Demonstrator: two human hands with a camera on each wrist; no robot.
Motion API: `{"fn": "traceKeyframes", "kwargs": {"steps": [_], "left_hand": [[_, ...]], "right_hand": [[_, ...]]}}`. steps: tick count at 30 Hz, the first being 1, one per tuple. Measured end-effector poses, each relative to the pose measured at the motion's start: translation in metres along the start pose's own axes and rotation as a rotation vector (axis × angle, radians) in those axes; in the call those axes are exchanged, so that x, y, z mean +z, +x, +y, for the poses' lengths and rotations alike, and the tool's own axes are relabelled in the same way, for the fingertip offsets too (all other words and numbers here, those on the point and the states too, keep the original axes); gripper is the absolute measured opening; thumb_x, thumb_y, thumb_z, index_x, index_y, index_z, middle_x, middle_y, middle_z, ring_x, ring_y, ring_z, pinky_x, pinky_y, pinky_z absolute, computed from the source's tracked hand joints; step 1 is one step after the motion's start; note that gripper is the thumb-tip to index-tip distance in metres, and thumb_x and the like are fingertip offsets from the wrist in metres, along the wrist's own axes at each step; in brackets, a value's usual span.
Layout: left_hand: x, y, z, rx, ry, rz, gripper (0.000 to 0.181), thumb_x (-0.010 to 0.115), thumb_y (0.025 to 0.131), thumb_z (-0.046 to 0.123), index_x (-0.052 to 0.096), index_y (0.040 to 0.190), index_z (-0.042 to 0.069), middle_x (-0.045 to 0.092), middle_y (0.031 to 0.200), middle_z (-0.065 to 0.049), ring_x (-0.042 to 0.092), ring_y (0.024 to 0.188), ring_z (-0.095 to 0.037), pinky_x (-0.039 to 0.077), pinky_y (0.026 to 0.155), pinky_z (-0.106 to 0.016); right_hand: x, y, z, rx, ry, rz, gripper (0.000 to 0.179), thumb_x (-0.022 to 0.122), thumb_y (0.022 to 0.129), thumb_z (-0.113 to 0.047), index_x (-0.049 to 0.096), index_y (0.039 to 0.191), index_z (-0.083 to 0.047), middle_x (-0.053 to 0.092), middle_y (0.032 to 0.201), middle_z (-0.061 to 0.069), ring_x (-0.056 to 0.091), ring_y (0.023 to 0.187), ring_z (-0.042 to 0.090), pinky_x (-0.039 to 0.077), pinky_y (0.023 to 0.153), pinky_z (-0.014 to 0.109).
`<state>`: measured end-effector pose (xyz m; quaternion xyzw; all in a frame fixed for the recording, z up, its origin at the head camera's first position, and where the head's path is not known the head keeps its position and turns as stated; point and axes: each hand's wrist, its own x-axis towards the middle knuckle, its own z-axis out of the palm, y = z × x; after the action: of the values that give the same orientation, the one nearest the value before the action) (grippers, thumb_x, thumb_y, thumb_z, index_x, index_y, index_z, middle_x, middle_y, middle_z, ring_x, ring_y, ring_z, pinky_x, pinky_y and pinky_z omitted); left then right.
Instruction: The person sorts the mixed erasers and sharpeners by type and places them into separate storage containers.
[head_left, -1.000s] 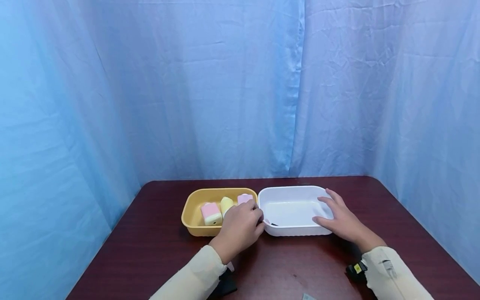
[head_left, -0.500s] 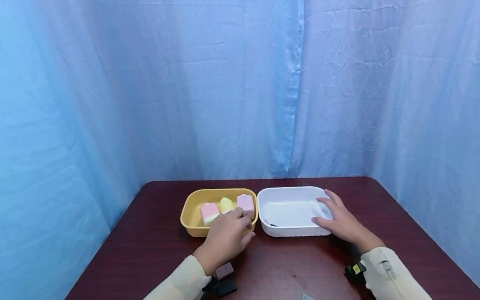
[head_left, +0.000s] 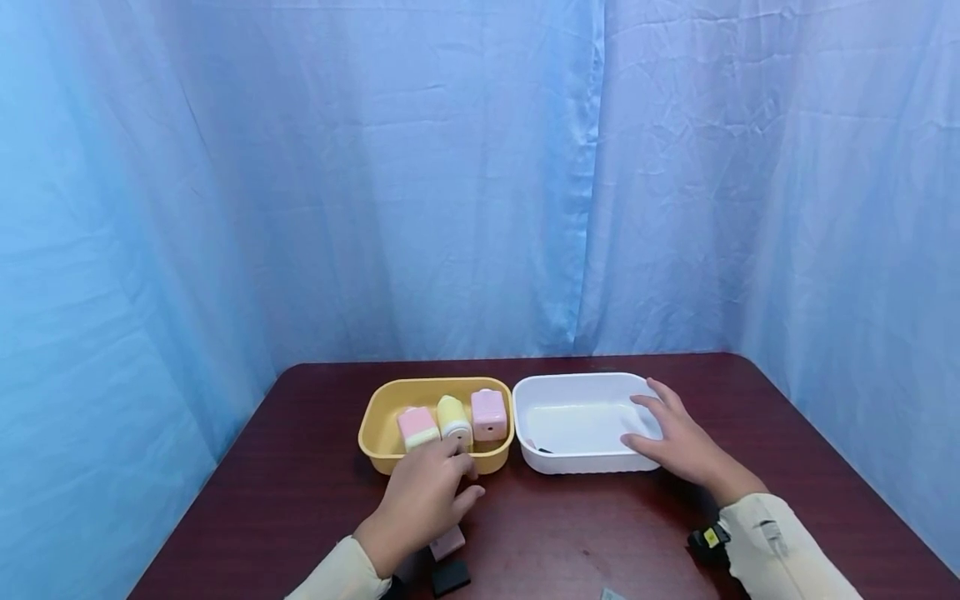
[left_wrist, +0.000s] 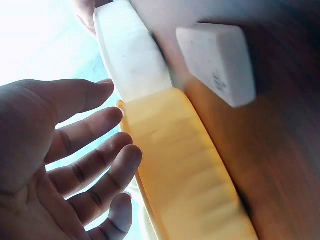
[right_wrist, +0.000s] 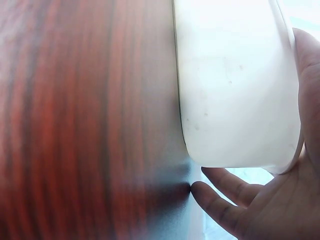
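My left hand (head_left: 423, 492) hangs over the near wall of the yellow basket (head_left: 378, 408), fingers loosely bent and holding nothing. In the left wrist view, the fingertips come right at the basket's rim. Inside are a pink-and-cream carton-shaped piece (head_left: 417, 427), a yellow pointed piece with a white end (head_left: 453, 417) and a pink carton-shaped piece (head_left: 488, 414). My right hand (head_left: 682, 442) rests on the right end of the white basket (head_left: 588, 462), thumb and forefinger over its rim, other fingers partly hidden. A small pinkish block (head_left: 447, 542) with printing lies below my left hand.
Beside the pinkish block sits a small black block (head_left: 451, 577). A small dark item (head_left: 545, 451) lies in the white basket's near left corner. The two baskets stand side by side on the dark red table (head_left: 570, 533). Blue curtains (head_left: 450, 208) hang behind.
My left hand has moved left and toward me, from the white basket's left edge to the yellow basket's front. The pinkish block and the pieces in the basket are uncovered. My right hand stays put.
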<state>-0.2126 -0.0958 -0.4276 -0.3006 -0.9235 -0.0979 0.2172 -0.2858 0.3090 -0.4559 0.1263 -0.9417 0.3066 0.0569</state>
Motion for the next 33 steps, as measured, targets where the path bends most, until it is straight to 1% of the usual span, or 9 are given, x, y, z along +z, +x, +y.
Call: {"fn": "traceKeyframes", "kwargs": {"steps": [6, 11, 16, 19, 25, 29, 33], "left_hand": [[0.0, -0.013, -0.006, -0.022, 0.013, -0.029, 0.021, 0.088, 0.08, 0.039, 0.073, 0.081, 0.024, 0.055, 0.084, 0.01, 0.054, 0.068, -0.007, 0.045, 0.06, -0.026], [-0.002, -0.023, -0.009, -0.039, 0.035, -0.07, 0.023, 0.087, 0.079, 0.041, 0.075, 0.083, 0.023, 0.057, 0.085, 0.01, 0.057, 0.067, -0.007, 0.044, 0.057, -0.027], [-0.005, -0.032, -0.012, -0.077, 0.019, -0.13, 0.022, 0.087, 0.079, 0.042, 0.075, 0.083, 0.023, 0.057, 0.085, 0.011, 0.054, 0.067, -0.006, 0.041, 0.055, -0.026], [-0.006, -0.036, -0.014, -0.088, 0.006, -0.151, 0.022, 0.086, 0.08, 0.042, 0.076, 0.084, 0.023, 0.056, 0.086, 0.011, 0.053, 0.067, -0.004, 0.042, 0.056, -0.027], [-0.006, -0.042, -0.013, -0.093, -0.014, -0.176, 0.023, 0.085, 0.081, 0.046, 0.075, 0.083, 0.024, 0.055, 0.085, 0.011, 0.052, 0.067, -0.004, 0.043, 0.058, -0.028], [-0.005, -0.044, -0.012, -0.096, -0.031, -0.191, 0.025, 0.082, 0.083, 0.049, 0.073, 0.078, 0.027, 0.055, 0.085, 0.011, 0.051, 0.067, -0.005, 0.042, 0.058, -0.028], [-0.006, -0.045, -0.012, -0.107, -0.043, -0.221, 0.027, 0.079, 0.085, 0.051, 0.071, 0.073, 0.029, 0.056, 0.085, 0.011, 0.051, 0.068, -0.006, 0.043, 0.059, -0.029]], "right_hand": [[0.001, 0.0, 0.002, 0.014, -0.001, -0.008, 0.081, 0.074, 0.092, -0.05, 0.045, 0.153, -0.005, 0.009, 0.17, 0.022, 0.025, 0.148, 0.049, 0.032, 0.109, 0.075], [0.0, 0.0, 0.001, 0.002, -0.007, 0.005, 0.079, 0.075, 0.092, -0.047, 0.046, 0.152, -0.004, 0.01, 0.169, 0.024, 0.026, 0.147, 0.05, 0.033, 0.108, 0.076], [0.0, 0.001, 0.002, -0.004, -0.008, 0.009, 0.079, 0.075, 0.092, -0.048, 0.046, 0.151, -0.005, 0.011, 0.169, 0.024, 0.027, 0.147, 0.05, 0.033, 0.108, 0.075], [0.001, 0.002, 0.003, -0.003, -0.017, 0.007, 0.08, 0.075, 0.092, -0.048, 0.046, 0.152, -0.004, 0.011, 0.169, 0.024, 0.026, 0.147, 0.051, 0.032, 0.108, 0.076], [0.001, 0.002, 0.003, 0.009, -0.021, 0.005, 0.081, 0.075, 0.091, -0.049, 0.046, 0.151, -0.004, 0.01, 0.169, 0.024, 0.026, 0.146, 0.051, 0.032, 0.107, 0.077], [0.002, 0.002, 0.003, 0.002, -0.021, 0.002, 0.081, 0.075, 0.091, -0.05, 0.046, 0.151, -0.004, 0.01, 0.169, 0.024, 0.026, 0.147, 0.051, 0.033, 0.107, 0.076], [0.002, 0.002, 0.004, -0.005, -0.019, 0.004, 0.08, 0.075, 0.091, -0.049, 0.046, 0.151, -0.004, 0.01, 0.169, 0.024, 0.026, 0.147, 0.051, 0.033, 0.107, 0.076]]}}
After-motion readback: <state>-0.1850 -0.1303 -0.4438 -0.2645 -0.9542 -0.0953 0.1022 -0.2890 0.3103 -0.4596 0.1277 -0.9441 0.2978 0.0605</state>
